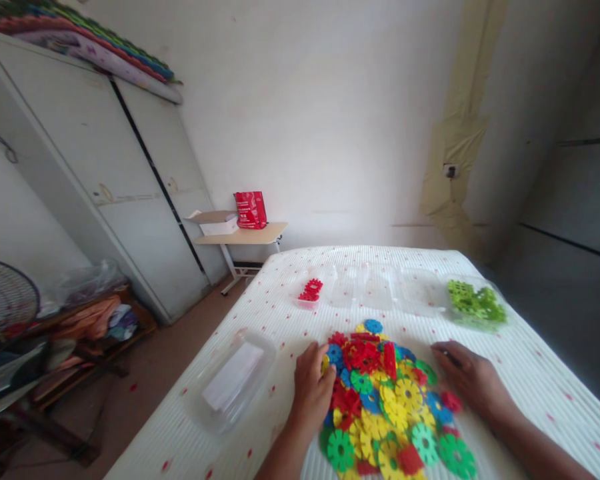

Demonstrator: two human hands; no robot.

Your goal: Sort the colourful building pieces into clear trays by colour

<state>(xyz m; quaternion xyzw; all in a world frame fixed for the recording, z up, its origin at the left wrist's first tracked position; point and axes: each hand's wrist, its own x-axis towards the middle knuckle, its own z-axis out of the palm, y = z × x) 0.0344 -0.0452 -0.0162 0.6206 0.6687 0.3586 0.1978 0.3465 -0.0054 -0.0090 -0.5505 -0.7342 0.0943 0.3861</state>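
Observation:
A heap of flat plastic notched discs in red, yellow, green and blue lies on the covered table. Against its left edge rests my left hand, fingers loosely curved and apart, touching discs beside a small yellow piece. My right hand is at the heap's right side, palm down, with its fingers stretched toward the discs and nothing seen in them. Red linked pieces lie on top of the heap. Beyond it, a clear divided tray holds a few red pieces at its left end.
Green pieces fill a clear container at the tray's right end. A clear box with a white slab sits left of my left hand. Past the white tablecloth, a small side table carries a red bag.

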